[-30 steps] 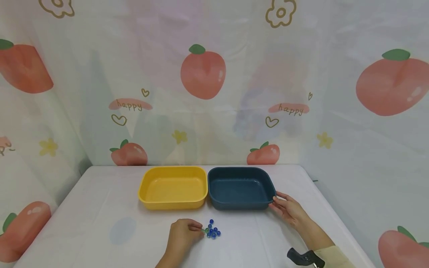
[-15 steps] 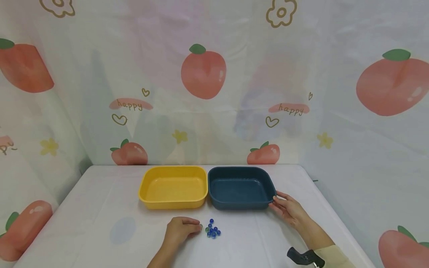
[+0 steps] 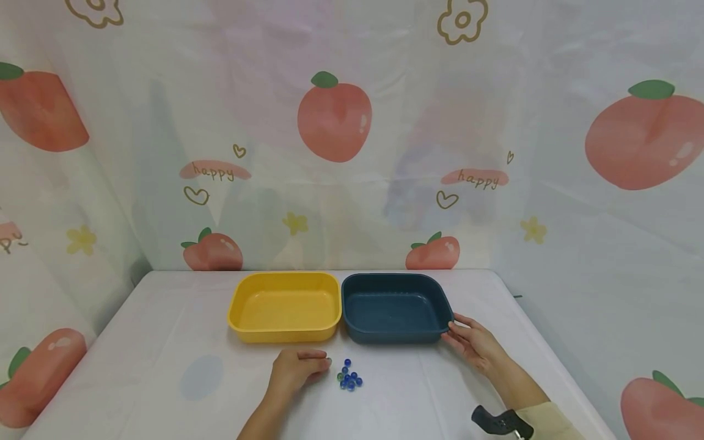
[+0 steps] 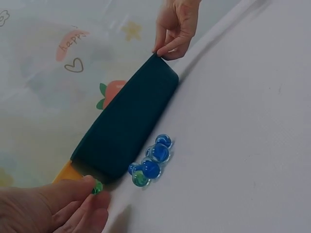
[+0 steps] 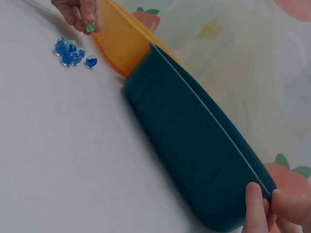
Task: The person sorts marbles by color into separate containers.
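Observation:
Between thumb and fingertips my left hand point(image 3: 294, 373) pinches a green marble point(image 4: 97, 187), held just left of a cluster of marbles. That cluster of blue marbles point(image 3: 351, 380), with one green marble point(image 4: 140, 178) among them, lies on the white cloth in front of the bins. My right hand point(image 3: 477, 346) grips the near right corner of the dark blue bin point(image 3: 397, 336), thumb at the rim and fingers against the outer wall. To its left stands the yellow bin point(image 3: 283, 337), close beside the blue one. Both bins show bare floors in the head view.
A white cloth covers the table point(image 3: 137, 366). Behind and at the sides hangs a curtain point(image 3: 385, 122) printed with peaches and flowers. A black strap-like object point(image 3: 502, 422) sits by the right sleeve point(image 3: 550, 421).
My left hand has drawn away from the cluster, leftward and slightly up, with a green marble in its fingers. The right hand stays on the blue bin's corner.

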{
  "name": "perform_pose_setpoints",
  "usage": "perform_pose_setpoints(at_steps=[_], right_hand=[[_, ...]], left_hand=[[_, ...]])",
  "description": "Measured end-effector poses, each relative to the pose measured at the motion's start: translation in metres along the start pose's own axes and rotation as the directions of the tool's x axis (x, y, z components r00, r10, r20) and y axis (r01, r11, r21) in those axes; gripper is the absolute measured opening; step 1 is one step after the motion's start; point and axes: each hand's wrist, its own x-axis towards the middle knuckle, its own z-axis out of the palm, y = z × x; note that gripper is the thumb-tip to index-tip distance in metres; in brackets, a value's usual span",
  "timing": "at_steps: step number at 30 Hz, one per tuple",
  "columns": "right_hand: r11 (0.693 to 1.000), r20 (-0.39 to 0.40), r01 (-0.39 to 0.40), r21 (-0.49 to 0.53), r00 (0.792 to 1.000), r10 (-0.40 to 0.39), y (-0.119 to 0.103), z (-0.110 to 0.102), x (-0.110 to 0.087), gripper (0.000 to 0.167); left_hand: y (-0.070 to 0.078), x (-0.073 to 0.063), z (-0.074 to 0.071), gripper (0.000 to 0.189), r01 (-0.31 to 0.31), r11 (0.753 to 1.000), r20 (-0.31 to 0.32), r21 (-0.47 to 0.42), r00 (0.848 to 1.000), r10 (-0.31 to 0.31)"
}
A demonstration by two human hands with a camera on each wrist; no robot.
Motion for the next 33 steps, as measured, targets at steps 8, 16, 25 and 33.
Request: perform_pose_setpoints(at_steps=[8, 16, 25, 33], right_hand=[[1.0, -0.001, -0.002, 0.007, 1.0, 0.002, -0.001, 0.0, 0.001, 0.059], [1.0, 0.002, 0.006, -0.006, 1.0, -0.006, 0.0, 0.0, 0.001, 0.061], [1.0, 0.008, -0.006, 0.004, 1.0, 0.006, -0.002, 0.0, 0.0, 0.058], [1.0, 0.008, -0.003, -0.004, 1.0, 0.003, 0.0, 0.0, 0.001, 0.062]], left_hand=[[0.011, 0.003, 0.003, 0.025, -0.004, 1.0, 0.0, -0.017, 1.0, 0.004], [0.028, 0.008, 0.007, 0.023, 0.022, 0.999, -0.011, -0.04, 1.0, -0.022], [0.042, 0.014, 0.01, 0.023, -0.014, 0.999, -0.003, -0.052, 1.0, 0.013], [0.05, 0.017, 0.013, 0.024, -0.042, 0.997, -0.005, -0.06, 0.999, 0.042]])
